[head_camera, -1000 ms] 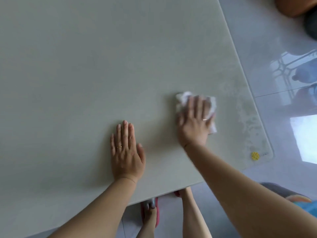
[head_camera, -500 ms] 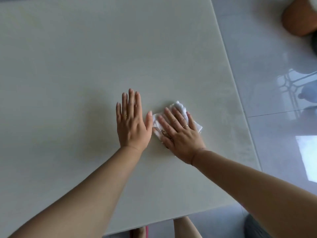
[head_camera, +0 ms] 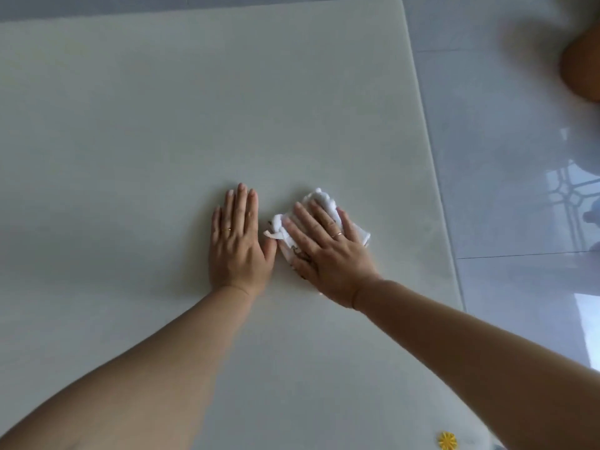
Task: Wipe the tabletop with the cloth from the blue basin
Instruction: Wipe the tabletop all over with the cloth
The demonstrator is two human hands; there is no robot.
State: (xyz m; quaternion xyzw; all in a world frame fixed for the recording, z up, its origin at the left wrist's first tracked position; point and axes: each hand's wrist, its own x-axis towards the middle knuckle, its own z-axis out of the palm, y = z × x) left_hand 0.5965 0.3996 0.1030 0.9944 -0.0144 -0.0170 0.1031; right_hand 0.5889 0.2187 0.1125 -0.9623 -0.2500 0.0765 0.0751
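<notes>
Most of the cloth (head_camera: 320, 199) is covered by the right hand (head_camera: 324, 254). Only bunched white edges are seen around the fingers, so its long axis cannot be made out. The right hand is laid flat on it, fingers straight, spread and angled up-left, pressing it to the counter (head_camera: 162, 125). The left hand (head_camera: 238, 245) is flattened on bare counter just beside, with its thumb at the cloth's edge; contact cannot be told. A blurred brown shape (head_camera: 581, 69) is cut off far right.

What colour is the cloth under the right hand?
The cloth is white, with small dark markings at its near edge; the head view shows it.
</notes>
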